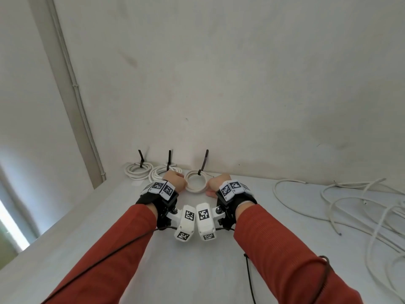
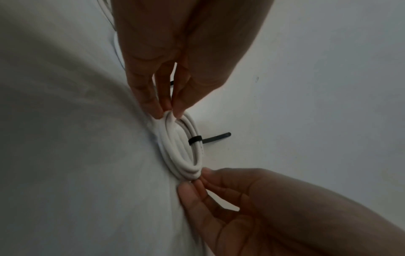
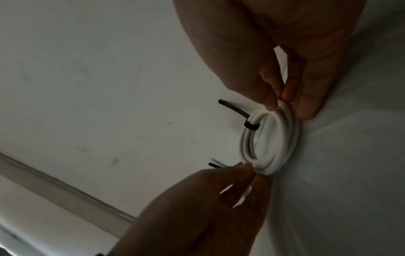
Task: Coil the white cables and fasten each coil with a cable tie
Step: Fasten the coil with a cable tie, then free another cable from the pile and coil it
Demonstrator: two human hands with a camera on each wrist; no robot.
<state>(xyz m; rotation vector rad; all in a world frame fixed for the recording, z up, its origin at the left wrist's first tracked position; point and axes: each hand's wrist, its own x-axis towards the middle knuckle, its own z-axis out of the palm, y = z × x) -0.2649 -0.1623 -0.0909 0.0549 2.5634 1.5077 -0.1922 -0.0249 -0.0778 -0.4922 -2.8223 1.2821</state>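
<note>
Far-left edge: two tied white cable coils (image 1: 137, 170) (image 1: 162, 172) lie against the white wall (image 1: 219, 84), each with a black tie tail pointing up; the second one sits just behind your left wrist.
Left hand: your left hand (image 1: 175, 182) pinches the left rim of the white round cable coil (image 1: 196, 181) between thumb and fingertips (image 2: 177, 107), and it sits close to the neighbouring coil.
Task coil: the coil lies flat on the white table (image 1: 197, 270), at its far edge just beside the wall and between your two hands; several loops of smooth white cable are bundled into a neat ring.
Tie: a black cable tie (image 2: 195, 140) clamps the loops on the wall side, with its free tail (image 1: 205, 160) sticking up along the wall.
Right hand: your right hand (image 1: 217, 183) pinches the coil's right rim with its fingertips (image 3: 270, 102).
Right side: loose uncoiled white cables (image 1: 350, 207) sprawl across the table well apart from the coil, towards the right edge; bare table shows between them and your right hand.
</note>
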